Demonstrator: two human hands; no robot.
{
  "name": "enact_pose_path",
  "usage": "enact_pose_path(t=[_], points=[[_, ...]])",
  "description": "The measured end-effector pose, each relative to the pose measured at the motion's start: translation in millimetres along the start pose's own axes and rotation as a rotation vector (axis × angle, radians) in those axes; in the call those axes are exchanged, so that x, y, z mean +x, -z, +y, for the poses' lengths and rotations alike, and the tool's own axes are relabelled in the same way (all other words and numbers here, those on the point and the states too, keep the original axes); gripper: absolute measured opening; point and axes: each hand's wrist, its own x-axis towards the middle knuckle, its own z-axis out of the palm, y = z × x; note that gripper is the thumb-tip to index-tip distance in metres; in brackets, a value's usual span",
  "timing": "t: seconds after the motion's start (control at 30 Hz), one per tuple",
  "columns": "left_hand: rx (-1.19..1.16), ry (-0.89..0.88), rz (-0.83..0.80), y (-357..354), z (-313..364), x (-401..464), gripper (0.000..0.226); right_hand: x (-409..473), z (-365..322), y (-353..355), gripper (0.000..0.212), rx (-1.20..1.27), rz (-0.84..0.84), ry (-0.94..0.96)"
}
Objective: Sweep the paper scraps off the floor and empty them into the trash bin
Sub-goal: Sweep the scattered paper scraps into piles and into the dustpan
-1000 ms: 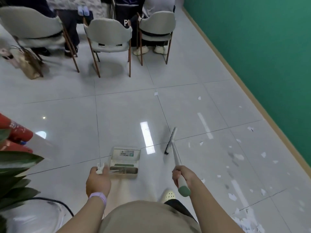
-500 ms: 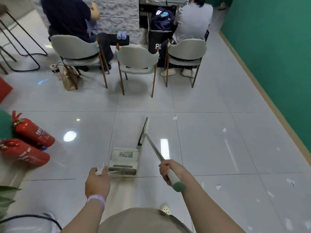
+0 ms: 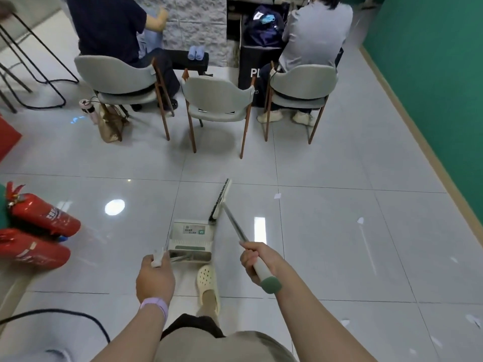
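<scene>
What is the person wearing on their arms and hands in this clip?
Both forearms are bare, with no sleeves in view and no gloves. The left hand has a lilac band round its wrist. The right hand and its wrist carry nothing.

The glossy pale-grey tiled floor carried everything around my cream perforated clog. Just ahead of the clog the white-and-green plastic dustpan sat close to the tiles. Well ahead stood three grey shell chairs on brown legs, with a tan woven bag to their left. Left of the clog lay two red fire extinguishers on their sides. To the right and ahead of it, small white paper scraps lay scattered, one near a tile seam.
</scene>
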Motion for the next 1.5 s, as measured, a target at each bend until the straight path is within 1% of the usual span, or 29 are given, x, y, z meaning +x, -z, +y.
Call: enact_pose_path(t=[0.1,0.13,0.27,0.4,0.53,0.67,0.77,0.83,0.9,1.0,1.07,1.13,1.2,1.3,1.37,1.43,1.5], points=[[0.042,-0.004,-0.058,-29.4,23.2,46.3,0.036,23.4,-35.2,-11.1,0.019,0.012,0.024,-0.002],[0.065,-0.009,-0.078,-37.5,33.6,62.7,0.036,30.5,-46.4,-17.0,0.022,0.023,0.036,-0.007],[0.103,-0.019,-0.134,-57.7,77.7,121.5,0.022,56.8,-86.1,-48.3,0.029,0.055,0.084,-0.012],[0.128,-0.036,-0.18,-80.3,110.8,173.1,0.03,80.5,-125.9,-83.3,0.03,0.147,0.053,0.028],[0.139,-0.059,-0.233,-99.3,134.0,198.4,0.027,99.1,-157.1,-106.7,0.032,0.191,0.08,0.051],[0.154,-0.075,-0.248,-114.2,157.0,215.9,0.026,118.4,-191.7,-110.0,0.034,0.264,0.099,0.079],[0.181,-0.093,-0.231,-126.8,173.3,226.8,0.026,125.0,-220.9,-104.7,0.028,0.307,0.153,0.091],[0.216,-0.108,-0.241,-138.9,183.2,230.8,0.028,125.3,-241.6,-96.5,0.022,0.308,0.24,0.137],[0.272,-0.139,-0.271,-152.8,193.3,231.1,0.027,124.9,-260.2,-82.7,0.02,0.256,0.37,0.186],[0.351,-0.201,-0.306,-175.0,212.3,227.7,0.025,116.6,-275.2,-62.4,0.028,0.209,0.521,0.244],[0.387,-0.217,-0.319,-191.2,223.8,224.7,0.023,104.2,-284.2,-43.2,0.032,0.154,0.657,0.221],[0.414,-0.233,-0.323,-208.3,231.0,222.7,0.021,87.9,-294.0,-18.1,0.03,0.107,0.79,0.177],[0.418,-0.251,-0.328,-226.0,238.6,219.8,0.02,70.3,-305.3,7.2,0.025,0.157,0.843,0.172],[0.398,-0.267,-0.331,-248.8,252.1,213.9,0.022,49.1,-322.7,27.7,0.023,0.366,0.828,0.242],[0.366,-0.268,-0.341,-262.4,262.5,208.5,0.026,38.4,-333.4,29.8,0.025,0.516,0.762,0.323],[0.331,-0.266,-0.357,-277.0,274.9,202.3,0.03,30.1,-341.7,28.8,0.025,0.572,0.704,0.37],[0.31,-0.279,-0.372,-292.9,291.1,196.1,0.03,21.7,-350.5,27.6,0.027,0.553,0.649,0.376]])
